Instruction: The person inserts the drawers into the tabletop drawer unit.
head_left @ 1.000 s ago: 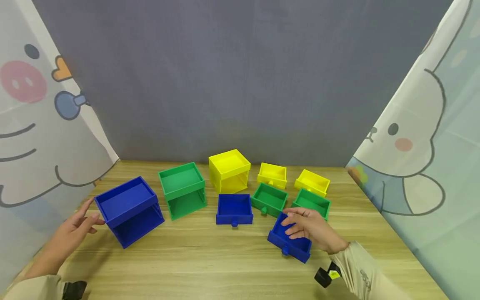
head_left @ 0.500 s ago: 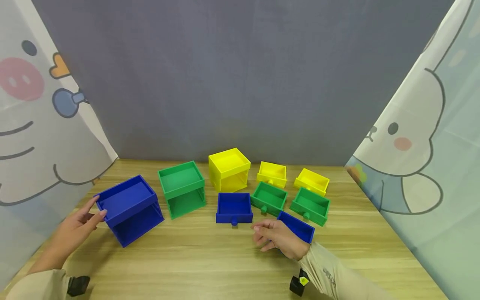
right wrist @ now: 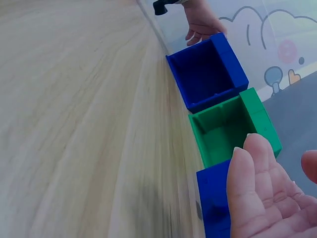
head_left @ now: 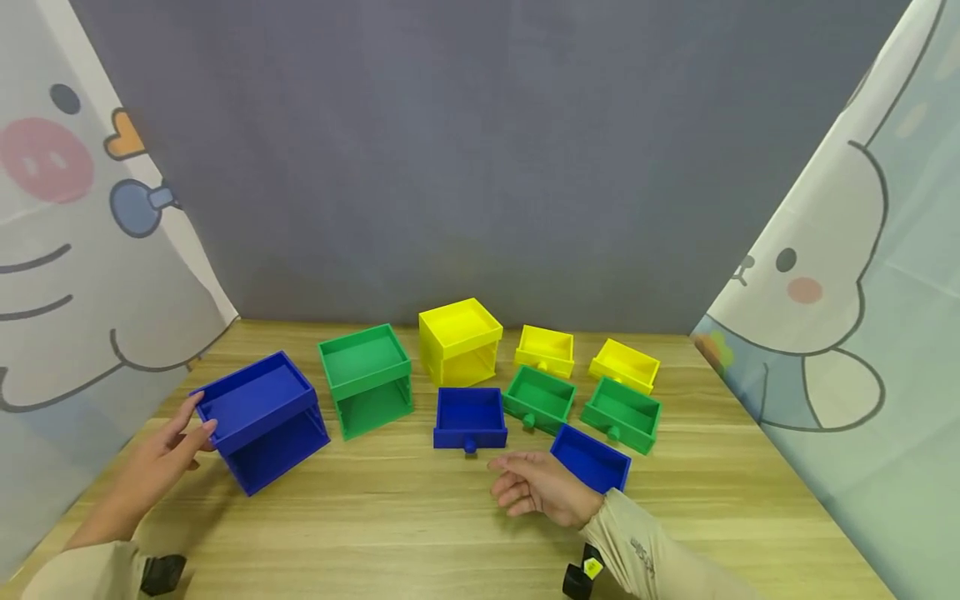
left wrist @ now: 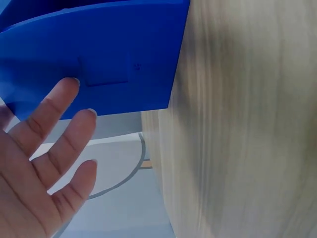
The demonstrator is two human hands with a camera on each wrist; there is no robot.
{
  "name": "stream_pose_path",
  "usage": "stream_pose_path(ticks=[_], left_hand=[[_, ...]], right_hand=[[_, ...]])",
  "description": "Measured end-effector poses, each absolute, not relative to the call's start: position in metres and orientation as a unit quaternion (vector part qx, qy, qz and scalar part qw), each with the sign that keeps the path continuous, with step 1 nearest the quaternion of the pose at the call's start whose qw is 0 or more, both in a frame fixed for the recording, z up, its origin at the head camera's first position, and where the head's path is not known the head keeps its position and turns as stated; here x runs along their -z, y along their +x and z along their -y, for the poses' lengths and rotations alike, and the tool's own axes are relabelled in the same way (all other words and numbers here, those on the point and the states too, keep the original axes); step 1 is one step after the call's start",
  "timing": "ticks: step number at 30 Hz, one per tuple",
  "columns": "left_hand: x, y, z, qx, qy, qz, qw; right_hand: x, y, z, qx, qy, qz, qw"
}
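Observation:
My left hand (head_left: 159,462) is at the left side of a blue open-fronted drawer case (head_left: 258,400), its thumb and index fingertip at the top rim. In the left wrist view the other fingers (left wrist: 69,144) reach out loosely along the case's side wall (left wrist: 148,64). My right hand (head_left: 546,487), relaxed and holding nothing, hovers over the table in front of two blue drawers. One blue drawer (head_left: 470,417) faces forward with its round knob toward me. The other blue drawer (head_left: 596,458) lies turned, its front hidden behind the right hand and wrist.
Right of the blue case stand a green case (head_left: 365,367) and a yellow case (head_left: 460,325), both without drawers. Two green drawers (head_left: 542,392) and two yellow drawers (head_left: 545,346) lie at the right. A grey backdrop (head_left: 480,167) closes off the table's (head_left: 360,525) far edge.
My right hand has left the right-hand blue drawer and moved left and toward me; that drawer has turned slightly. The left thumb has come up onto the blue case's rim.

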State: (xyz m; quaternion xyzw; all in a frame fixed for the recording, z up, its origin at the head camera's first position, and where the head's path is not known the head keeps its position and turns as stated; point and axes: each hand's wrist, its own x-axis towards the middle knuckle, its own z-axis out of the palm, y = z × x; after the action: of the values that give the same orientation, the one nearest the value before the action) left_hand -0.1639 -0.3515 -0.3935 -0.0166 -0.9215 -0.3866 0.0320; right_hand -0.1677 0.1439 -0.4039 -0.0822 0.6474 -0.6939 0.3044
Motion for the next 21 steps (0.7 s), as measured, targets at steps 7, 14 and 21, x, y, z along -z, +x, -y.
stream_pose_path(ticks=[7,14,21], left_hand=[[0.389,-0.162,0.350,0.375,-0.011,0.927,0.020],[0.394,-0.162,0.350,0.401,-0.042,0.915,-0.005],[0.392,-0.162,0.347,0.396,-0.027,0.918,-0.009]], right_hand=[[0.411,-0.172,-0.133,0.730,-0.075,-0.591,0.335],[0.420,-0.173,-0.127,0.769,-0.045,-0.538,0.341],[0.425,-0.180,-0.120,0.798,-0.023,-0.482,0.361]])
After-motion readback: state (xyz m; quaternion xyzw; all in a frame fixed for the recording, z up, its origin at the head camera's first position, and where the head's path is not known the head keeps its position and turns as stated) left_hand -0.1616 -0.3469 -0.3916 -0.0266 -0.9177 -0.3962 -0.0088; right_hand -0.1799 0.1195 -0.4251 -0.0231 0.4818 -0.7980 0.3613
